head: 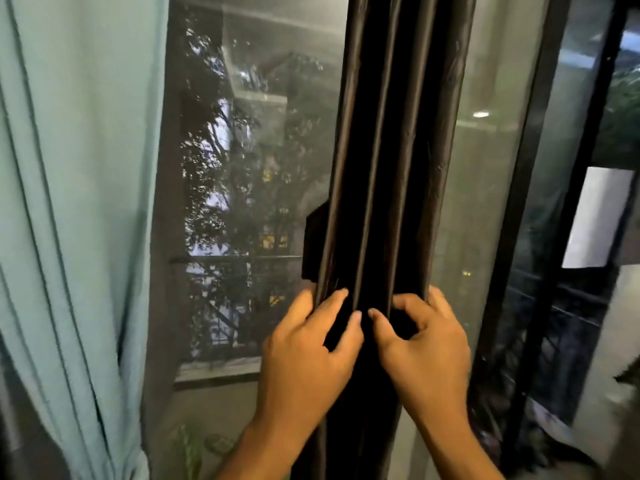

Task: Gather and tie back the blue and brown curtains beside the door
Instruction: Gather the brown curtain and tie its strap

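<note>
The brown curtain point(391, 140) hangs in the middle of the view, bunched into several narrow vertical folds in front of the glass. My left hand point(308, 355) grips the folds from the left side, fingers curled into the cloth. My right hand point(422, 344) grips the same bundle from the right, fingertips pinching a fold close to the left hand. The pale blue curtain point(72, 202) hangs at the far left, drawn in narrow near its lower end point(135, 462); whether a tie holds it there I cannot tell.
A glass pane point(249, 168) with trees and a railing outside lies between the two curtains. A black door frame point(540, 202) runs down on the right, with an opening beyond it. A small green plant point(190, 445) stands low by the glass.
</note>
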